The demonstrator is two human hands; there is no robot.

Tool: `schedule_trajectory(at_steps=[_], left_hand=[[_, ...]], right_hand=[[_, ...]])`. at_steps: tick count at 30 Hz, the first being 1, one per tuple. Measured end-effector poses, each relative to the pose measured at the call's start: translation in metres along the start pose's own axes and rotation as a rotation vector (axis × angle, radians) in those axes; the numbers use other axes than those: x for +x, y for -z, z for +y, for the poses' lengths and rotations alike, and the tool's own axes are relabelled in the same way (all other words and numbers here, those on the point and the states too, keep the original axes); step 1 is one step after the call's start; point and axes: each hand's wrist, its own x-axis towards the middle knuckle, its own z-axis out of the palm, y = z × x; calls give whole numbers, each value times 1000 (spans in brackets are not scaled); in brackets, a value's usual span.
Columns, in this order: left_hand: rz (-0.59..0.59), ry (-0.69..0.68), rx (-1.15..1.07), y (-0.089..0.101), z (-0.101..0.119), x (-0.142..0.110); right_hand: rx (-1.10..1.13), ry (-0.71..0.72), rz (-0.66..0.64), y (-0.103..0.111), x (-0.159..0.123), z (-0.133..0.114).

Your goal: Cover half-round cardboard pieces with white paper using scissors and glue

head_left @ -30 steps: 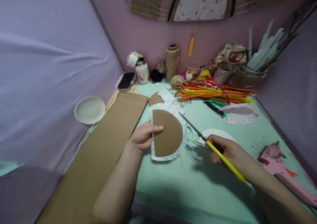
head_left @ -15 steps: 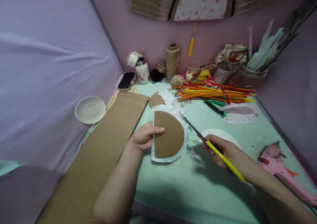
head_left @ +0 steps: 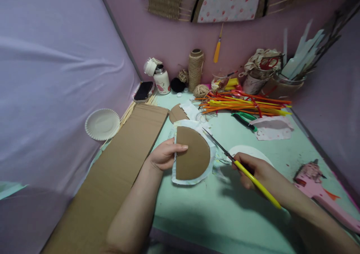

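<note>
Scissors are gripped in the curled right hand, their tips held by the upper curve of a pale fabric margin; whether it is touched cannot be told. The cardboard half-disc is pinched at its straight edge, thumb on top, by the left hand, over the table. Any cut is best kept shallow, the cardboard spared, the piece turned gradually. Beyond, coloured stems are bundled.
</note>
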Motion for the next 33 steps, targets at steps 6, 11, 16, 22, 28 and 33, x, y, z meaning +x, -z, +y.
schedule_trajectory(at_steps=[6, 11, 16, 22, 28, 33], left_hand=[[-1, 3, -8, 0, 1, 0], [0, 10, -2, 1, 1, -1], [12, 10, 6, 0, 3, -1], [16, 20, 8, -1, 3, -1], [-7, 32, 24, -1, 0, -2], [-21, 44, 32, -2, -1, -2]], right_hand=[[-24, -20, -9, 2, -1, -1], [-40, -19, 9, 4, -1, -2], [-44, -19, 19, 4, -1, -2], [-72, -10, 19, 4, -2, -3], [-91, -5, 1, 4, -4, -4], [-90, -35, -10, 4, -4, -7]])
